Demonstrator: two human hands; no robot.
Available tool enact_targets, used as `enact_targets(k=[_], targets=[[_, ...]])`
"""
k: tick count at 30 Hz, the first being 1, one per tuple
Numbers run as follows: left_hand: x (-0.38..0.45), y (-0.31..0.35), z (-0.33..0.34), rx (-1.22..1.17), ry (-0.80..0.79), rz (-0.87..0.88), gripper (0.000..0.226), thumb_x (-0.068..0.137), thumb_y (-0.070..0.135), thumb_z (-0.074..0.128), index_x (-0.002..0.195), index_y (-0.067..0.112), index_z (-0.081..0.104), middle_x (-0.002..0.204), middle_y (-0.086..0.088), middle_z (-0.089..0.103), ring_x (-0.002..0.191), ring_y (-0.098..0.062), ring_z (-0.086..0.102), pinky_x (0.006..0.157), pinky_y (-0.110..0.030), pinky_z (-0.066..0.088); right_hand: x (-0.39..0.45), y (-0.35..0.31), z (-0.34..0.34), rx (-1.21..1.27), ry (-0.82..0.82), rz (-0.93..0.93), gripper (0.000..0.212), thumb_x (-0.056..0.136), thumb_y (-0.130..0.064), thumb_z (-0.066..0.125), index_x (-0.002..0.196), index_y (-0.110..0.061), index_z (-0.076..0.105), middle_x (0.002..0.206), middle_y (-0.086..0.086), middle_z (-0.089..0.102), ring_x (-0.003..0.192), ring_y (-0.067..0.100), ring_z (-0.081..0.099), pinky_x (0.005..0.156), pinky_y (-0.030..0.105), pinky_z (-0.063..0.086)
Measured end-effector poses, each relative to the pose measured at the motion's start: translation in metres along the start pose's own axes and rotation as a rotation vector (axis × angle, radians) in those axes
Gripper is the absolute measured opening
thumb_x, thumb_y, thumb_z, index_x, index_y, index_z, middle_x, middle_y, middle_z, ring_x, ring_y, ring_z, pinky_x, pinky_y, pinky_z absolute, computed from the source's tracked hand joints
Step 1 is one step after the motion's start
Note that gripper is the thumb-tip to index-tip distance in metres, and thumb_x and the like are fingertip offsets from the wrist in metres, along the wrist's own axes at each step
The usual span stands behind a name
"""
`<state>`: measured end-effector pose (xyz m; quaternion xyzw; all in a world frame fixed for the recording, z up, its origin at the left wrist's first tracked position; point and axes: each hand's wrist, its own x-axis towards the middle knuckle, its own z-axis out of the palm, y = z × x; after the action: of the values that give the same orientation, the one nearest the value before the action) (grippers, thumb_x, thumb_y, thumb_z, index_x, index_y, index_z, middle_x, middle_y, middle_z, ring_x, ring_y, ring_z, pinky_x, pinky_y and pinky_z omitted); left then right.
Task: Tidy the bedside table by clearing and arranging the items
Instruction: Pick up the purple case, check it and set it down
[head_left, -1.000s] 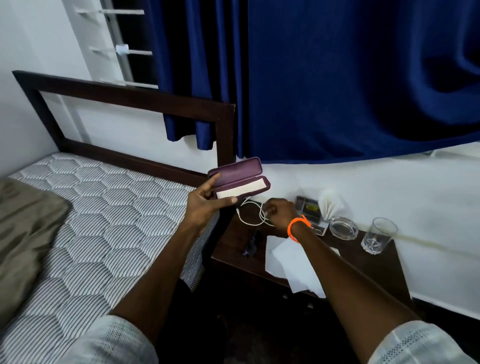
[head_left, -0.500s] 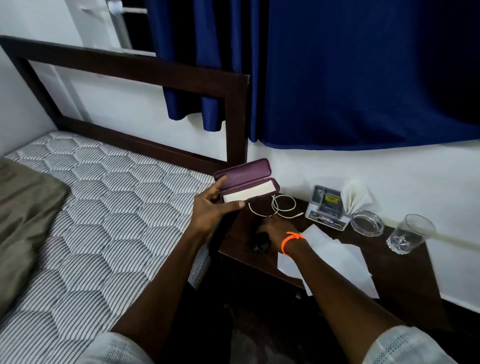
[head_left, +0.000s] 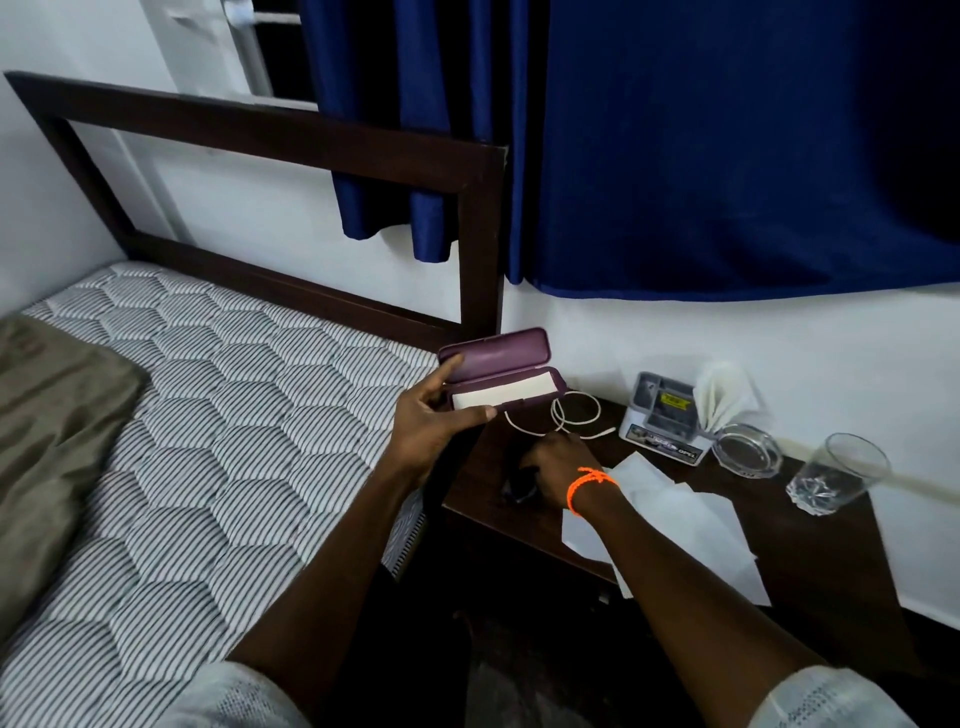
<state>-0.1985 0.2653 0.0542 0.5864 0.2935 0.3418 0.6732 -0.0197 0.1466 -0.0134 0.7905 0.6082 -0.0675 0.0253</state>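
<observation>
Right now we hold the purple case (head_left: 500, 372) open in our left hand (head_left: 431, 415), thumb along its front edge and fingers curled round its near end, so it hangs in the air just above the bedside table (head_left: 810, 551), at the corner nearest the bed. A pale cloth lies inside it. Our right hand (head_left: 553, 465) is down on the tabletop, its fingers curled over a small dark object (head_left: 519, 486) that is too dim for us to identify; whether the fingertips have closed on it we cannot tell.

Just beyond those fingers lies the white cable (head_left: 563, 413), coiled loosely, and beside our wrist the white papers (head_left: 685, 525) overhang the table's front edge. We judge the main risks to be these: lifting the dark object could snag the cable and drag it, or our forearm could sweep the papers off to the floor. Further from the fingers stand the organizer box (head_left: 665, 421), the glass ashtray (head_left: 747, 456) and the drinking glass (head_left: 839, 475), the last near the far edge, where a careless reach could tip it. The tilted case could also spill its cloth.
</observation>
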Motion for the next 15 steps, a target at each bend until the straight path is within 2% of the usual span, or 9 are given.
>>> enact_targets(k=[4, 10, 13, 15], targets=[[-0.007, 0.008, 0.0, -0.029, -0.002, 0.017, 0.084, 0.068, -0.01, 0.086, 0.143, 0.012, 0.056, 0.124, -0.004, 0.074, 0.115, -0.02, 0.071, 0.09, -0.028, 0.059, -0.011, 0.009, -0.031, 0.035, 0.005, 0.043, 0.036, 0.08, -0.02, 0.063, 0.112, -0.033, 0.073, 0.112, 0.005, 0.072, 0.114, 0.028, 0.06, 0.1, 0.037, 0.039], [-0.022, 0.034, 0.01, -0.072, -0.028, 0.047, 0.08, 0.068, -0.016, 0.082, 0.138, 0.017, 0.059, 0.115, -0.002, 0.077, 0.108, -0.018, 0.073, 0.085, -0.025, 0.06, -0.039, 0.031, -0.086, 0.025, 0.098, 0.144, 0.032, 0.08, -0.032, 0.067, 0.111, -0.034, 0.074, 0.113, 0.001, 0.074, 0.11, 0.029, 0.065, 0.096, 0.037, 0.047], [-0.028, 0.047, 0.014, -0.086, -0.044, 0.052, 0.089, 0.063, -0.011, 0.087, 0.144, 0.008, 0.055, 0.125, -0.009, 0.073, 0.116, -0.025, 0.07, 0.09, -0.029, 0.06, -0.057, 0.043, -0.118, 0.039, 0.135, 0.205, 0.029, 0.083, -0.034, 0.065, 0.111, -0.033, 0.074, 0.115, 0.0, 0.073, 0.113, 0.029, 0.063, 0.099, 0.04, 0.041], [-0.031, 0.057, 0.017, -0.068, -0.047, 0.064, 0.089, 0.063, -0.01, 0.088, 0.144, 0.006, 0.055, 0.125, -0.006, 0.073, 0.116, -0.021, 0.07, 0.09, -0.028, 0.059, -0.068, 0.05, -0.14, 0.021, 0.152, 0.259, 0.028, 0.085, -0.033, 0.064, 0.112, -0.032, 0.074, 0.119, -0.002, 0.071, 0.117, 0.027, 0.059, 0.102, 0.041, 0.036]])
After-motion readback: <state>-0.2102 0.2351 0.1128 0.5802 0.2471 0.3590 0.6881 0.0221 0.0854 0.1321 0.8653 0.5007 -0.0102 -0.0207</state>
